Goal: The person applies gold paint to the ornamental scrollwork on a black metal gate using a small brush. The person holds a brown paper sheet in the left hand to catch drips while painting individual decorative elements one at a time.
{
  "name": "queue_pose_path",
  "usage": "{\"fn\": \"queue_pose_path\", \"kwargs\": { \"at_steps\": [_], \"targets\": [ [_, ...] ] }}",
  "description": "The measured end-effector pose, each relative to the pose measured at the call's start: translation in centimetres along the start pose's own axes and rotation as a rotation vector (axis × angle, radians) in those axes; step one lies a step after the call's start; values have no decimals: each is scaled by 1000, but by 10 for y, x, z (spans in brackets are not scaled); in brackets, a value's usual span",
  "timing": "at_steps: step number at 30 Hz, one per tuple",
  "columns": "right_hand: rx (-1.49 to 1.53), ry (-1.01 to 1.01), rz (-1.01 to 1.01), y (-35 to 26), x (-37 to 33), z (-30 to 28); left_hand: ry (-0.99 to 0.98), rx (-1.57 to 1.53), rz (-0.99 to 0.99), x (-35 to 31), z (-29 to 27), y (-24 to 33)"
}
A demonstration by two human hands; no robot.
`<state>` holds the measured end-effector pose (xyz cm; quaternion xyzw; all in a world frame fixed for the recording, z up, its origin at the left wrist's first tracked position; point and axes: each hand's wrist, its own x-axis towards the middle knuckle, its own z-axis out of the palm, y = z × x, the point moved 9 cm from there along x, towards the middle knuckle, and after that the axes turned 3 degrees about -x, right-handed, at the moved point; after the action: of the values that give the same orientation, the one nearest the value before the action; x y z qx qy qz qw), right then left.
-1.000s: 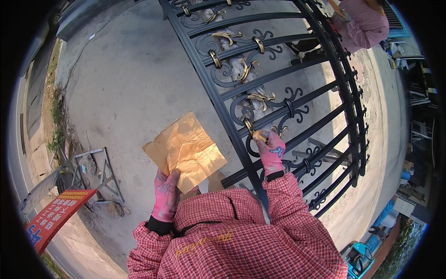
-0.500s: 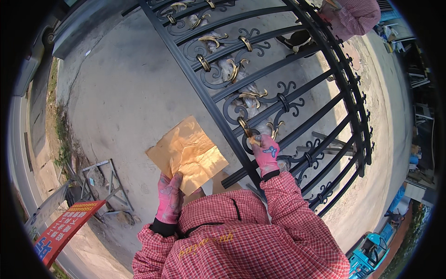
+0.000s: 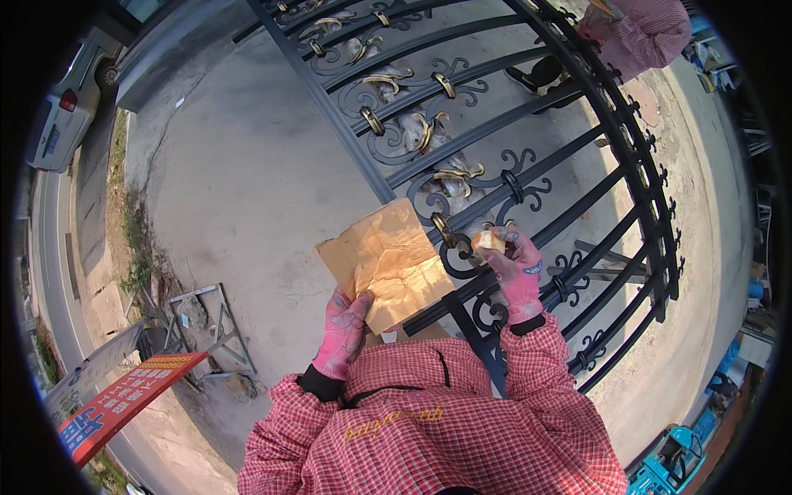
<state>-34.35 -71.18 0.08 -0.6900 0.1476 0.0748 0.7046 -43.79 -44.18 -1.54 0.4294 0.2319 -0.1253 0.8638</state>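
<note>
My left hand (image 3: 340,334), in a pink glove, grips a square of cardboard (image 3: 396,264) by its lower edge. Shiny gold colour is smeared over the cardboard's face. My right hand (image 3: 518,276), also pink-gloved, pinches a small tan and white pad (image 3: 488,241), perhaps a sponge. It is raised over a black metal fence panel (image 3: 495,190) with bars and scrollwork. Beside the pad is a gold-coloured collar (image 3: 440,223) on a bar. Farther up the panel, curled leaves (image 3: 459,172) and more collars are gold too. Whether the pad touches the metal cannot be seen.
At the upper right, another person (image 3: 648,33) in a checked sleeve is by the panel's far side. A metal frame (image 3: 210,326) and a red sign (image 3: 132,400) lie to the left. A parked vehicle (image 3: 66,115) stands at far left, a turquoise machine (image 3: 672,462) at lower right.
My right hand has moved right, lifting the pad away from the collar. My left hand has carried the cardboard rightward, so it now overlaps the panel's edge. The view has shifted slightly.
</note>
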Motion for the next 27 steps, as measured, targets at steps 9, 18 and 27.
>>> {"fn": "queue_pose_path", "kwargs": {
  "at_steps": [9,18,27],
  "targets": [
    [-834,-174,-550,-82,-20,66,-50,156,-54,24,47,-8],
    [-927,-182,-397,-72,1,60,-208,155,-86,71,59,-3],
    [-624,355,-86,-32,99,-75,-53,44,-155,104,25,20]
  ]
}}
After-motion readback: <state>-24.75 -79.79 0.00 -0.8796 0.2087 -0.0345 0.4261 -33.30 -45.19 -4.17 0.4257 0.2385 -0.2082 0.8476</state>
